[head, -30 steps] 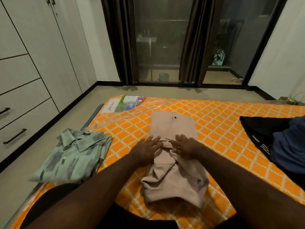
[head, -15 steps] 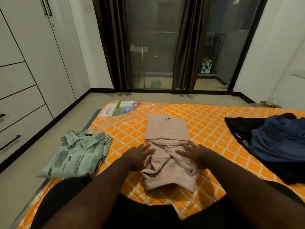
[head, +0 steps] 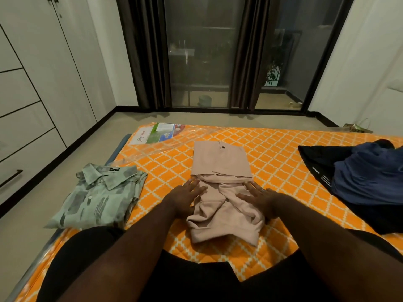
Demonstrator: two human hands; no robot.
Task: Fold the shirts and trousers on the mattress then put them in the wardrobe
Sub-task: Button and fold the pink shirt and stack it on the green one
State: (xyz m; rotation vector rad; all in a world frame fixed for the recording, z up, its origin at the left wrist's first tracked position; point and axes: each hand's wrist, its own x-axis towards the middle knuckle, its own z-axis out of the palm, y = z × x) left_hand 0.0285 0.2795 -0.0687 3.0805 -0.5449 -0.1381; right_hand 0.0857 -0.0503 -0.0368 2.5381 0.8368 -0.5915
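Head view: beige trousers [head: 220,164] were pressed flat by left hand [head: 185,198] and right hand [head: 260,198], fingers [head: 248,185] spread straight; folded shirt [head: 98,192] was laid at 9 o'clock.

No text fully readable.
- Paper insert [head: 158,134] under clear plastic wrap [head: 174,143], beyond and left of beige trousers [head: 220,162], at mattress [head: 272,153] corner: slanted dark script word on white part, letters not decipherable; green part carries small print, too small to read.
- Green shirt [head: 98,195], left of trousers: dark neck label [head: 114,170] with pale lettering, illegible.
- Black garment [head: 314,158], right of trousers: short lines of white print near edge, blurred, unreadable.
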